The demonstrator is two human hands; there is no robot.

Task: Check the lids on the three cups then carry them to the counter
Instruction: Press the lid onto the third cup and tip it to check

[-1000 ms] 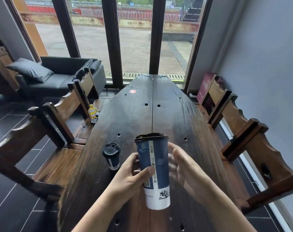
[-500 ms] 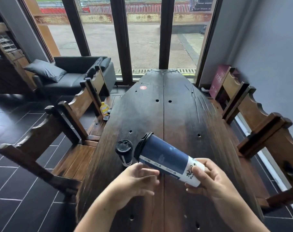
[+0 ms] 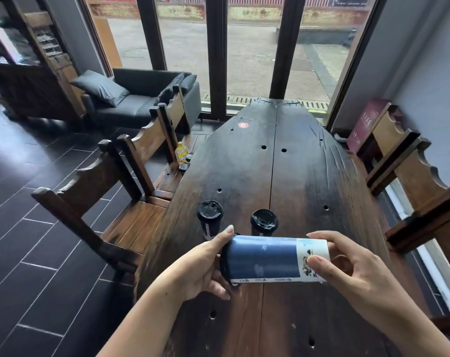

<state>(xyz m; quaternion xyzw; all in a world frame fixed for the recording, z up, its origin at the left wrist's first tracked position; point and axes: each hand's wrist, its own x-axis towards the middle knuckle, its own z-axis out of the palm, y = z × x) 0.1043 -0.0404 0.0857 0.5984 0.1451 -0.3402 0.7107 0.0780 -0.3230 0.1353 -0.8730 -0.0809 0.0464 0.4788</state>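
I hold a tall blue-and-white paper cup [image 3: 270,258] on its side above the dark wooden table [image 3: 296,176], its black lid pointing left. My left hand [image 3: 200,269] wraps the lid end, thumb on top. My right hand [image 3: 347,269] pinches the white bottom end. Just beyond it, two smaller dark cups with black lids stand upright on the table: the left cup [image 3: 209,217] and the middle cup [image 3: 264,221], whose lower part is hidden behind the held cup.
Wooden chairs [image 3: 110,191] line the left side, one seat carrying a yellow bottle [image 3: 181,152]. More chairs [image 3: 409,176] stand along the right wall. A black sofa [image 3: 141,99] and tall windows lie beyond the table's far end.
The tall cup went from upright to lying fully horizontal between my hands. My view shifted, and a second small cup now shows behind it.
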